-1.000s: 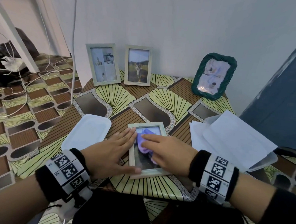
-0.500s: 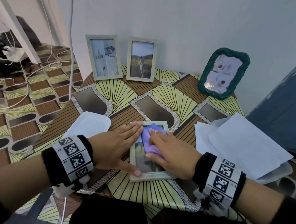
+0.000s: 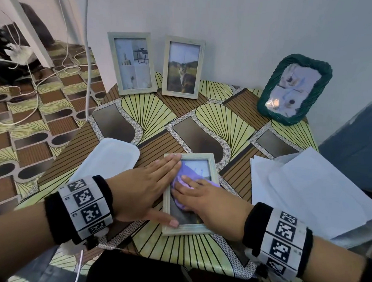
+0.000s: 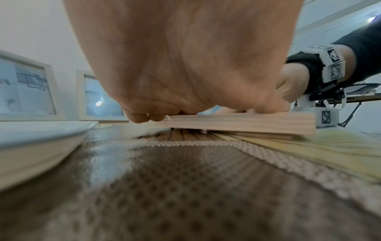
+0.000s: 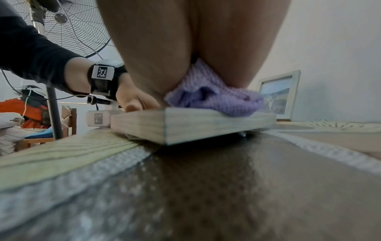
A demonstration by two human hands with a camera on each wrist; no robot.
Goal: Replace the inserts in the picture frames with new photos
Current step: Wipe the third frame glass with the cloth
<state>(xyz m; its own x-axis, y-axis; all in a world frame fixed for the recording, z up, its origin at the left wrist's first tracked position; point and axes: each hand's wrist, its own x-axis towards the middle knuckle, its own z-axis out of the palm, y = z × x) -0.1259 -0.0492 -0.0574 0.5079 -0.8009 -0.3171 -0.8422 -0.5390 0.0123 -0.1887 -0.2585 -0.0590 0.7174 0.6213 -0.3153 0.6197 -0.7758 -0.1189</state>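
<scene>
A pale wooden picture frame lies face up on the patterned table, near the front edge. My left hand lies flat on the frame's left rail, fingers straight and thumb on the near corner. My right hand presses a crumpled lilac cloth flat against the glass, covering most of the photo. The right wrist view shows the cloth bunched under my palm on top of the frame. From the left wrist, the frame's side sits slightly raised off the table.
Two pale frames and a green woven frame lean on the back wall. A white tray lies left of my hands, white sheets at the right. Cables trail over the floor at left.
My right hand has slid the lilac cloth down the glass toward me. The left hand has stayed on the frame's left rail.
</scene>
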